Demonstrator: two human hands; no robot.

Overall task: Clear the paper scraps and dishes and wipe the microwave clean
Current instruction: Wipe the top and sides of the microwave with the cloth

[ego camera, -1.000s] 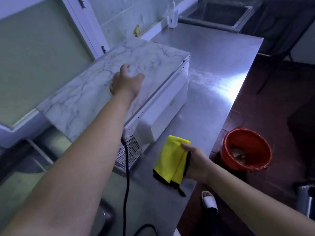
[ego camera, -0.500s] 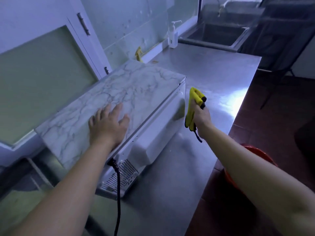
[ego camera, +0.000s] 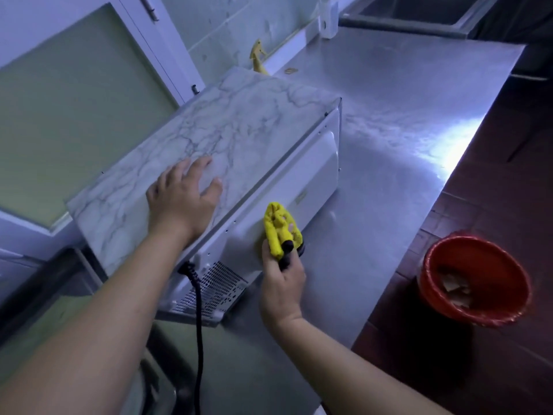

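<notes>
The white microwave (ego camera: 311, 172) stands on the steel counter (ego camera: 404, 94), its top covered in marble-patterned film, its back panel turned toward me. My left hand (ego camera: 182, 202) rests flat on the top near its rear edge, fingers spread. My right hand (ego camera: 279, 280) grips a bunched yellow cloth (ego camera: 279, 227) with a black edge and presses it against the white back panel. A black power cord (ego camera: 198, 324) hangs from the back, beside a perforated vent. Paper scraps (ego camera: 454, 287) lie inside the red bucket (ego camera: 475, 277).
The red bucket stands on the dark tiled floor right of the counter. A white cabinet door with a frosted pane (ego camera: 68, 94) is at the left. A sink (ego camera: 419, 13) and a white soap dispenser (ego camera: 327, 19) are at the far end. A yellow object (ego camera: 257, 56) sits by the wall.
My right hand has come down and back with the yellow cloth, from in front of the microwave to its back panel. My left hand stays flat on the top.
</notes>
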